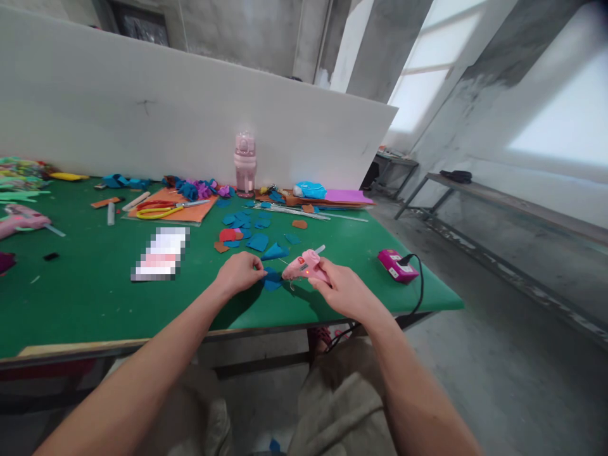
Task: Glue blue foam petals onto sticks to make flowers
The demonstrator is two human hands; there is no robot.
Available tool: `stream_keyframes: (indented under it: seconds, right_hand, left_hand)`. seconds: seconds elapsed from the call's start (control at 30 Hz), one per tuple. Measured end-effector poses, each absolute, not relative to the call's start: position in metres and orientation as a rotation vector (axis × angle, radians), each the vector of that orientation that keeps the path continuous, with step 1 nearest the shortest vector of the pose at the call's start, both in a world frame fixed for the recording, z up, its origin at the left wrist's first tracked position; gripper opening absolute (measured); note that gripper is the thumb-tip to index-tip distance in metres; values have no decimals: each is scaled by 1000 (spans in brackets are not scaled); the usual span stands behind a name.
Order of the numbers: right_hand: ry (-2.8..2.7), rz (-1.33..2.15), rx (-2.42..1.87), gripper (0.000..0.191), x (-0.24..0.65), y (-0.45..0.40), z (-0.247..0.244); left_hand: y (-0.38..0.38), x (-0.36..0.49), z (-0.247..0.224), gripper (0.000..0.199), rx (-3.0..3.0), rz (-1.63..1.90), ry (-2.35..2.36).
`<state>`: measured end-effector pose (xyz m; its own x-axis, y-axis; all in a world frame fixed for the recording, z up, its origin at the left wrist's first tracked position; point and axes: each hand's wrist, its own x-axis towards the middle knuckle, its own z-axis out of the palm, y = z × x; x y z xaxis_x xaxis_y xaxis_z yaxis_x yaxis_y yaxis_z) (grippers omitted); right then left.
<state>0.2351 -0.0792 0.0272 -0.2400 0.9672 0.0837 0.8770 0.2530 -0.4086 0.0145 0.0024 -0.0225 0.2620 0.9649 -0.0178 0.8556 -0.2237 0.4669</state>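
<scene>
On the green worktop: one pink glue gun in the right hand, one blue piece at the left hand.

Glue gun (landmark for this entry): handle gripped by the right hand; long axis slanting, nozzle at lower left, glue stick at upper right. Blue piece: just left of the gun's nozzle, which points toward it (touching or just short, cannot tell). Left hand: left of the gun, thumb and fingertips closed on the piece's left edge, so the nearer of the two hands to it. Loose scraps, mostly blue: beyond the gun and leftward. Water bottle, pink: farther beyond, also leftward. Magenta box, black cord attached: well to the gun's right.
</scene>
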Motion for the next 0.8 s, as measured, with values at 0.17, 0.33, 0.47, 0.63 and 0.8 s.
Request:
stream_keyframes:
  seconds: [0.17,0.33,0.47,0.63,0.8]
  right_hand:
    - [-2245,415,-1691,23,231,-80,27]
    - [-2231,397,-1722,24,233,-79,27]
    - [-2157,485,-1658,32,242,-76,27]
    - [-1964,967,-1530,31,254,-70,27]
    - [-1724,1324,-1387,34,259,-63,20]
  left_hand:
    - [2,15,-22,24,2160,381,1663]
    - [2,15,-22,24,2162,390,1653]
    - [2,14,-22,23,2153,398,1649]
    - [1,15,-21,23,2138,416,1648]
    - [1,14,-20,23,2090,444,1630]
